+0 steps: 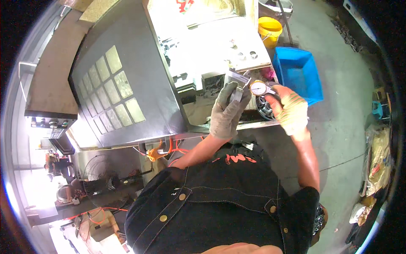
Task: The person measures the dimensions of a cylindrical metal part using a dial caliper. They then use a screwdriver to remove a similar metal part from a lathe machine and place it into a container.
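My right hand [291, 109], in a pale striped work glove, is closed around the handle end of a dial caliper [258, 88] with a round white face. The caliper's jaws reach left toward my other hand. My left hand [226, 113], in a grey-beige glove, grips a small shiny metal part [238, 94] right below the jaws. Whether the jaws touch the part, I cannot tell. Beneath the caliper, dark ring-shaped parts [264, 108] lie by the machine's front edge. A small metal ring [253, 55] rests on the bright white surface beyond.
On the left stands a large dark machine door [163, 106] with window panes. A blue bin [318, 80] sits on the floor to the right, with a yellow bucket [270, 28] behind it. An orange air gun [155, 154] hangs below the door. Further left is a fan [96, 169].
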